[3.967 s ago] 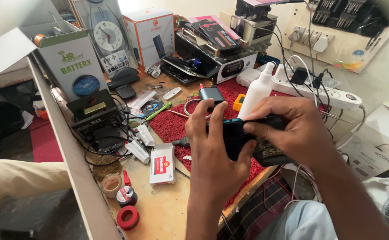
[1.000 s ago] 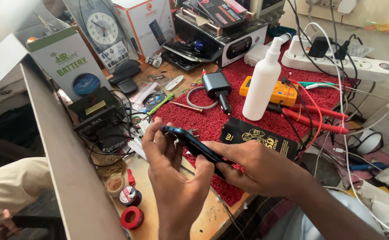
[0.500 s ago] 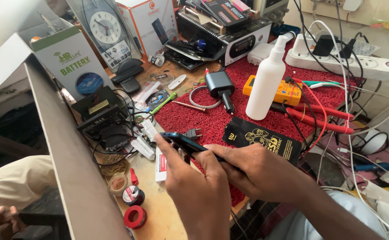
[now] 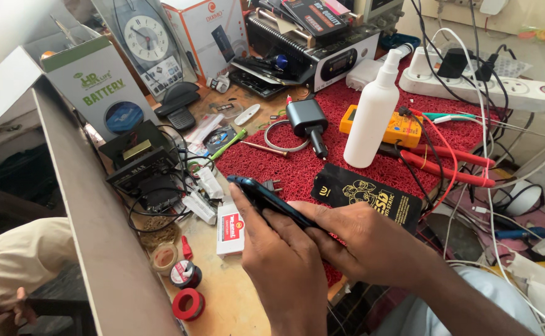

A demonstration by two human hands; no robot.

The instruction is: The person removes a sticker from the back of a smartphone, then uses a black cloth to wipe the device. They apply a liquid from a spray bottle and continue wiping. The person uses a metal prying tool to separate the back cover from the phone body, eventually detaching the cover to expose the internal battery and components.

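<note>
Dark blue smartphone, edge-on and tilted, above the red mat's near edge, beside a black pouch.

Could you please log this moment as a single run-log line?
left hand: grips phone | right hand: supports phone | below: red mat | nearby: white spray bottle

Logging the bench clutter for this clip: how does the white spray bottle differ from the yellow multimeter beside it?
The white spray bottle stands upright on the red mat; the yellow multimeter lies flat. The bottle is tall, slim and plain white; the multimeter is low, boxy and yellow, with red probe leads running off it. Both rest on the mat, beyond the left hand and right hand, untouched.
</note>
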